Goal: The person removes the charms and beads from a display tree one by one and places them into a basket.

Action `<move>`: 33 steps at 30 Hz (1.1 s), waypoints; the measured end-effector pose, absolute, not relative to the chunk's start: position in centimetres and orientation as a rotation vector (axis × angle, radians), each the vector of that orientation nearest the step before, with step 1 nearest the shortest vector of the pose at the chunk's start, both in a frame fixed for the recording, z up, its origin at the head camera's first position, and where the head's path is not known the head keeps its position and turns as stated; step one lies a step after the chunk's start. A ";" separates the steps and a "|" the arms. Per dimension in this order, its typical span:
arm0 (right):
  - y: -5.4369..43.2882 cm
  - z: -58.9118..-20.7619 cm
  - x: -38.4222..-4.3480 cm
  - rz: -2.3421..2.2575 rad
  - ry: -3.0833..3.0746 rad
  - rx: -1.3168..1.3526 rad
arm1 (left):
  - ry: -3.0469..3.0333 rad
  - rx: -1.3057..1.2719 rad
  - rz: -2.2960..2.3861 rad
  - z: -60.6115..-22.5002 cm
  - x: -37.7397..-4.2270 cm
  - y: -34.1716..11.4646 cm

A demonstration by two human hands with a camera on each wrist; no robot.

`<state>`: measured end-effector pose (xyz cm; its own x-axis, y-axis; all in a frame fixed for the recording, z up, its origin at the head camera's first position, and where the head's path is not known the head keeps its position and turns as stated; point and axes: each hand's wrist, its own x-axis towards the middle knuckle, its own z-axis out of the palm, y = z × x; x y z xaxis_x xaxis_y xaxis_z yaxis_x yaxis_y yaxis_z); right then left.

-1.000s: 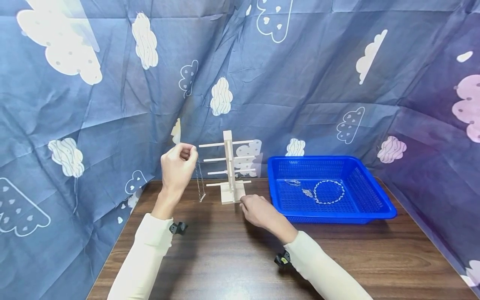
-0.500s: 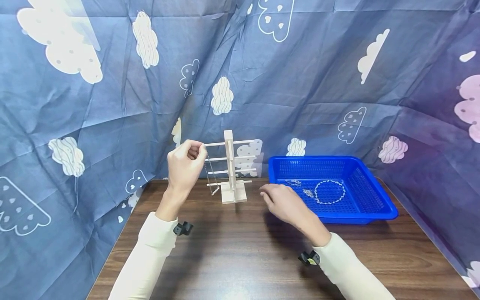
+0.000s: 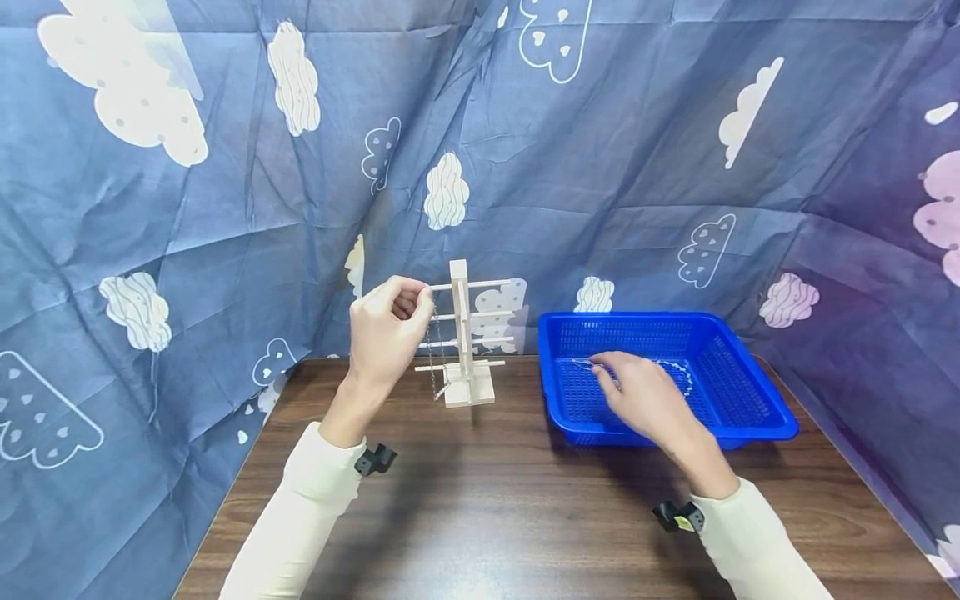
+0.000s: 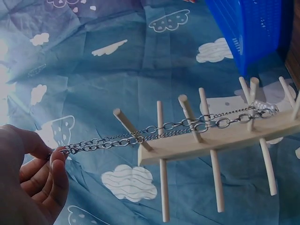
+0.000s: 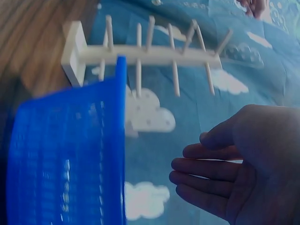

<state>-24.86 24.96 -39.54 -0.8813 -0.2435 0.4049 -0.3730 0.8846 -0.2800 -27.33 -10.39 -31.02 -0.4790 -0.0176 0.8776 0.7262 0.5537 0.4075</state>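
Note:
My left hand (image 3: 386,333) pinches a silver chain necklace (image 4: 124,142) between thumb and forefinger. The necklace hangs in a loop, with white pearl-like beads (image 4: 267,106) at its low end. It dangles close beside the left pegs of a pale wooden peg stand (image 3: 462,333); whether it touches them I cannot tell. My right hand (image 3: 648,396) is over the blue basket (image 3: 667,431). In the right wrist view its fingers (image 5: 206,168) are fairly straight, with nothing held. A thin silvery piece (image 3: 581,363) lies near those fingertips, and a beaded loop (image 3: 687,377) is partly hidden behind the hand.
The stand has several pegs on both sides and a square base (image 3: 471,393) on the brown wooden table (image 3: 465,517). A blue cloud-patterned cloth (image 3: 585,167) hangs behind the table and around its sides.
My left hand has moved right with the necklace, up to the stand's left pegs. My right hand has left the stand's base and moved right, over the basket.

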 end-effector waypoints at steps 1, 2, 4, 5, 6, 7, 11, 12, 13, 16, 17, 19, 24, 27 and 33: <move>25.5 -39.4 -24.8 0.503 -2.689 0.440 | -1.868 -0.584 -1.010 -30.9 -27.2 -10.3; 26.1 -39.3 -24.7 0.502 -2.688 0.426 | -1.870 -0.588 -1.008 -30.8 -27.2 -10.1; 27.2 -39.2 -24.6 0.504 -2.688 0.402 | -1.876 -0.594 -1.014 -30.6 -27.0 -9.9; 27.8 -39.2 -24.6 0.507 -2.690 0.391 | -1.877 -0.596 -1.021 -30.5 -27.0 -9.7; 28.3 -39.3 -24.5 0.508 -2.689 0.382 | -1.878 -0.599 -1.028 -30.5 -27.0 -9.6; 28.9 -39.4 -24.5 0.508 -2.692 0.374 | -1.877 -0.601 -1.037 -30.4 -26.9 -9.5; 31.0 -39.9 -24.4 0.495 -2.717 0.375 | -1.867 -0.613 -1.072 -30.1 -26.7 -9.0; 31.5 -40.1 -24.4 0.488 -2.721 0.388 | -1.863 -0.616 -1.079 -30.0 -26.7 -8.9; 32.0 -40.3 -24.4 0.486 -2.729 0.400 | -1.859 -0.618 -1.084 -29.9 -26.7 -8.8; 33.6 -41.0 -24.6 0.485 -2.724 0.443 | -1.855 -0.626 -1.095 -29.6 -26.7 -8.4; 34.1 -41.2 -24.7 0.487 -2.716 0.452 | -1.854 -0.629 -1.097 -29.6 -26.7 -8.2; 35.1 -41.8 -24.8 0.489 -2.695 0.464 | -1.851 -0.638 -1.104 -29.4 -26.7 -8.0; 38.1 -43.2 -25.1 0.496 -2.665 0.444 | -1.826 -0.676 -1.117 -28.9 -26.8 -7.2; 40.0 -43.9 -25.0 0.499 -2.662 0.415 | -1.814 -0.707 -1.120 -28.7 -27.1 -6.6; 43.3 -45.4 -24.7 0.459 -2.710 0.349 | -1.837 -0.741 -1.133 -28.5 -27.5 -5.5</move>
<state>-24.66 43.34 -45.41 -0.9013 -0.1783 0.3949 -0.2983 0.9163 -0.2672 -27.51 -5.52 -28.54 -0.4783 0.0561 0.8764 0.8083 0.4182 0.4143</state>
